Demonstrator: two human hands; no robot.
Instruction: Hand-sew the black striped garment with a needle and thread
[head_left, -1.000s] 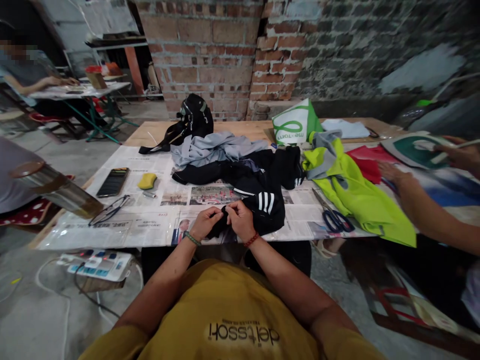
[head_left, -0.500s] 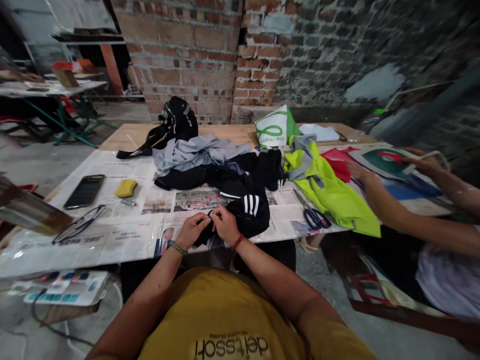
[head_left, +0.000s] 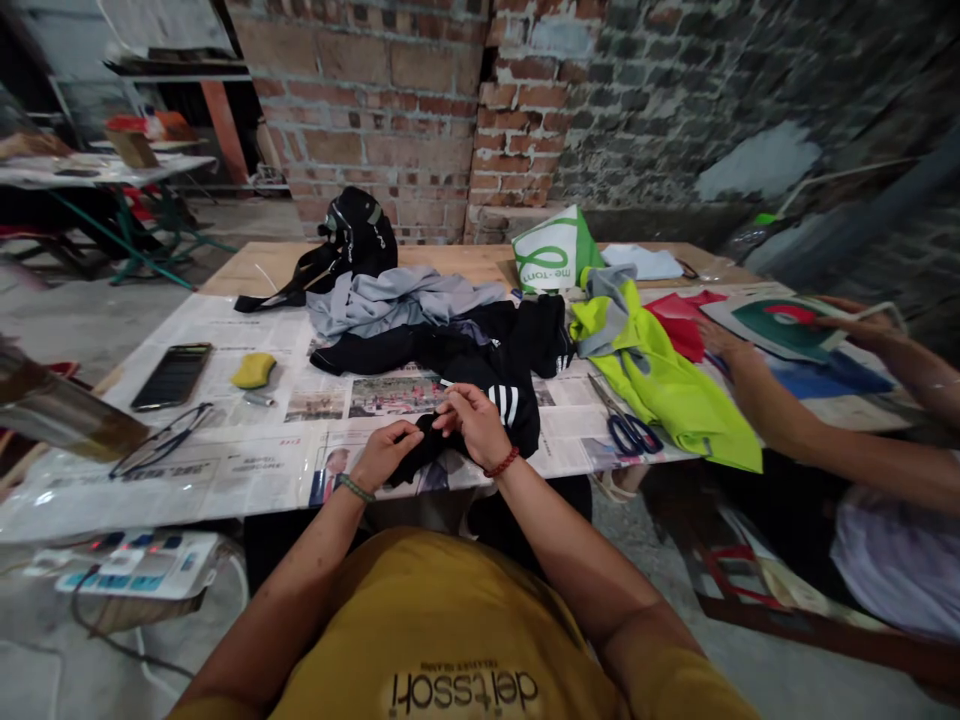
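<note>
The black garment (head_left: 517, 350) reaches the front edge of the desk (head_left: 457, 258); the left hand (head_left: 381, 455) pinches its cloth, what the right hand (head_left: 480, 428) pinches I cannot tell; probably soft, light, best held by a fold

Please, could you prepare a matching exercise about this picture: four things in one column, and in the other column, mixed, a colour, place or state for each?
1. left hand
2. black garment
3. sponge
4. scissors

A. beside the lime garment
B. yellow, near the phone
C. wearing a green bracelet
D. white-striped

Pairs: 1-C, 2-D, 3-B, 4-A
</note>
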